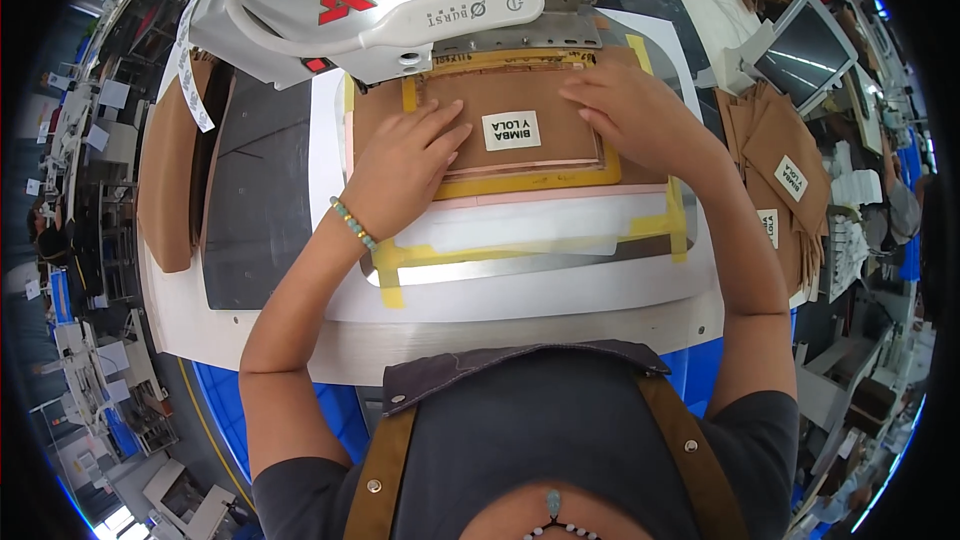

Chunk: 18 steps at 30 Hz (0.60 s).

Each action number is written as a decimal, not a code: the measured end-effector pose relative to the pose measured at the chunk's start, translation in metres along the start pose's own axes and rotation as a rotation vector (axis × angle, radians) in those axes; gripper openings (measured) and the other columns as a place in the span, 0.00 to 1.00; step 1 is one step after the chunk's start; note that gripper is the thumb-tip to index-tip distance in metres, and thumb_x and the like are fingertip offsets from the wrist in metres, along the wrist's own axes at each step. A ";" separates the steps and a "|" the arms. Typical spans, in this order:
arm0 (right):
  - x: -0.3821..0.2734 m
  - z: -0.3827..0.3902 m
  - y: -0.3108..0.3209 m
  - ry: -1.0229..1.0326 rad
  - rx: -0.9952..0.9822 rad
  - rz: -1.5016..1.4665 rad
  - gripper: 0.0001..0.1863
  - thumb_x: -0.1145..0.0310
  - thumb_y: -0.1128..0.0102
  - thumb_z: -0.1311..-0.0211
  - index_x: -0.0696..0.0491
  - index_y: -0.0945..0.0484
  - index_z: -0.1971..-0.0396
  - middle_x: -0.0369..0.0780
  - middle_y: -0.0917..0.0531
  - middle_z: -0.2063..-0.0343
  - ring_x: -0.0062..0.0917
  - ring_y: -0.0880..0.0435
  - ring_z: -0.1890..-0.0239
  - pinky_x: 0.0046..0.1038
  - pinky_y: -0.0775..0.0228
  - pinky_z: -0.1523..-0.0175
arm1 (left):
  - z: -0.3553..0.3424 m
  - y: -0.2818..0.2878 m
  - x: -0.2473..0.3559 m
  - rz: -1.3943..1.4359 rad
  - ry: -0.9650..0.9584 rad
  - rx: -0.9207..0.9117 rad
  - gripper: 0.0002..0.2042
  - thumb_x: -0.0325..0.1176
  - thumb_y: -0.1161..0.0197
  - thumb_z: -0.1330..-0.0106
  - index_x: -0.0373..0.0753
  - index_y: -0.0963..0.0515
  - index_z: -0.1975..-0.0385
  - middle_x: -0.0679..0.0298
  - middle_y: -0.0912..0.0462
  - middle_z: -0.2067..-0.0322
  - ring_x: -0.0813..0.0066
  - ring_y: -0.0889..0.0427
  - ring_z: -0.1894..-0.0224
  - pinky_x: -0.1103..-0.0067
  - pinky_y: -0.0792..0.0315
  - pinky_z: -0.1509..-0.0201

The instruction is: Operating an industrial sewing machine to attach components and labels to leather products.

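A brown fabric panel (520, 90) with a white printed label (511, 130) lies within a yellow-edged template frame (530, 182) below the sewing machine head. My left hand (405, 155), a beaded bracelet at its wrist, rests on the panel's left side with fingers stretched out. On the right, my right hand (640, 110) reaches over the frame, its fingertips touching the panel near its right edge. Both hands have their fingers extended and grip nothing visible. The panel's far edge is partly covered by the frame.
The white sewing machine (370, 15) overhangs the far side of the work. Stacked brown pieces (172, 170) stand at left; labelled brown pieces (785, 155) pile at right beside a screen (806, 48). A white sheet (560, 295) with yellow tape lies under the template.
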State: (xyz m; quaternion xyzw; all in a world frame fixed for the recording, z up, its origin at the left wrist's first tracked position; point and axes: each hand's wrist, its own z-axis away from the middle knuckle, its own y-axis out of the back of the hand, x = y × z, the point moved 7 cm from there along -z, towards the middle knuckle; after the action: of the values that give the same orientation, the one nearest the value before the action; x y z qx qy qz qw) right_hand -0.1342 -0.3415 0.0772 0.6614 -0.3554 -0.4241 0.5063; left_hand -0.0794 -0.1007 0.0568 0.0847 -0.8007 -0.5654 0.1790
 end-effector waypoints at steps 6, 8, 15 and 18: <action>-0.006 0.025 -0.016 0.030 0.102 0.186 0.20 0.71 0.37 0.34 0.57 0.18 0.43 0.39 0.18 0.39 0.35 0.20 0.42 0.37 0.26 0.38 | -0.005 -0.027 -0.007 -0.206 0.053 -0.075 0.25 0.35 0.36 0.26 0.38 0.26 0.30 0.52 0.30 0.26 0.49 0.31 0.26 0.61 0.35 0.25; -0.009 0.025 -0.021 0.024 0.119 0.239 0.21 0.73 0.36 0.37 0.58 0.19 0.43 0.40 0.18 0.39 0.35 0.20 0.42 0.37 0.26 0.40 | -0.004 -0.029 -0.008 -0.194 0.040 -0.078 0.25 0.37 0.38 0.25 0.38 0.26 0.30 0.51 0.29 0.27 0.49 0.31 0.26 0.60 0.36 0.25; -0.015 0.015 -0.028 -0.015 0.122 0.377 0.23 0.76 0.38 0.41 0.58 0.20 0.44 0.45 0.19 0.38 0.33 0.19 0.43 0.35 0.27 0.49 | -0.005 -0.025 -0.010 -0.210 0.063 -0.127 0.27 0.37 0.35 0.27 0.40 0.27 0.29 0.54 0.32 0.25 0.50 0.31 0.25 0.60 0.36 0.25; -0.016 0.011 -0.026 -0.032 0.128 0.370 0.20 0.75 0.38 0.40 0.57 0.20 0.46 0.45 0.18 0.40 0.33 0.19 0.43 0.35 0.27 0.50 | -0.007 -0.021 -0.009 -0.219 0.046 -0.131 0.26 0.40 0.37 0.25 0.39 0.27 0.30 0.53 0.30 0.26 0.49 0.30 0.26 0.61 0.36 0.26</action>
State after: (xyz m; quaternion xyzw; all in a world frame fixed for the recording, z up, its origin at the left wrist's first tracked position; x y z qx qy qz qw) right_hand -0.1496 -0.3247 0.0540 0.6090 -0.5052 -0.3109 0.5266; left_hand -0.0697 -0.1110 0.0370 0.1725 -0.7437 -0.6306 0.1398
